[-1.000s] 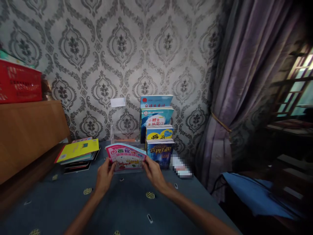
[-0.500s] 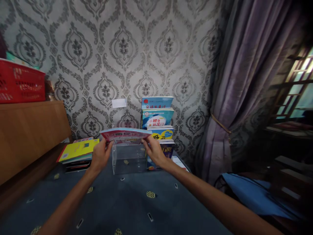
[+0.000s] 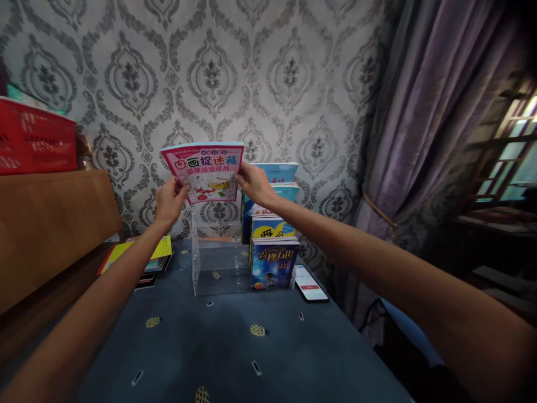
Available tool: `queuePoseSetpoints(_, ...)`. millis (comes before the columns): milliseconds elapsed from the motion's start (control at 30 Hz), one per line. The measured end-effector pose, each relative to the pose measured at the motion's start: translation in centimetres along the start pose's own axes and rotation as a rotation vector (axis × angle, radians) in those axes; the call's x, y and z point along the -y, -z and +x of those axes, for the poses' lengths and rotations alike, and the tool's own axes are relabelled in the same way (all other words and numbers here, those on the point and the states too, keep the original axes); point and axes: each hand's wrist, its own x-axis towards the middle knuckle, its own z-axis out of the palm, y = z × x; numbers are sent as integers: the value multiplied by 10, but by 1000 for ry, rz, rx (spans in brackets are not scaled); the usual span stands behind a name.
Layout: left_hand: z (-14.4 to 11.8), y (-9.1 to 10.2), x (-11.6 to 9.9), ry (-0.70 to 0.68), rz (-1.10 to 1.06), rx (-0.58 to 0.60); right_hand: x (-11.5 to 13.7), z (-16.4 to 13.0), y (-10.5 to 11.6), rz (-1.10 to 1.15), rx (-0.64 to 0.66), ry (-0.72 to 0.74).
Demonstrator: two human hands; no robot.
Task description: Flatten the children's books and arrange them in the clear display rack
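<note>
Layout: a book (image 3: 204, 170) is sitting between the left hand (image 3: 169, 200) and right hand (image 3: 251, 182); a clear rack (image 3: 218, 263) is standing below them, tiered books (image 3: 272, 235) under the right hand, a phone (image 3: 311, 284) lying further right, stacked books (image 3: 146, 263) lying below-left.

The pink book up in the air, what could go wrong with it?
The pink book is pinched only at its side edges by the left hand and right hand, so it might bend or slip. It hangs right above the clear stand; a drop could knock that, or the blue book standing beside it.
</note>
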Motion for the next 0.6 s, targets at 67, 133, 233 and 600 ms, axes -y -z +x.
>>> queuePoseSetpoints(67,4,-5,4,58,-83,27,-3,10,-1,-40,13,-25)
queuePoseSetpoints(133,6,-9,7,102,-162,41,-5,17,-3,-71,13,-31)
queuePoseSetpoints(233,9,-13,13,141,-243,52,-6,23,-6,-82,13,-12)
queuePoseSetpoints(600,9,-20,39,212,-293,110,-4,27,-18,-143,124,-90)
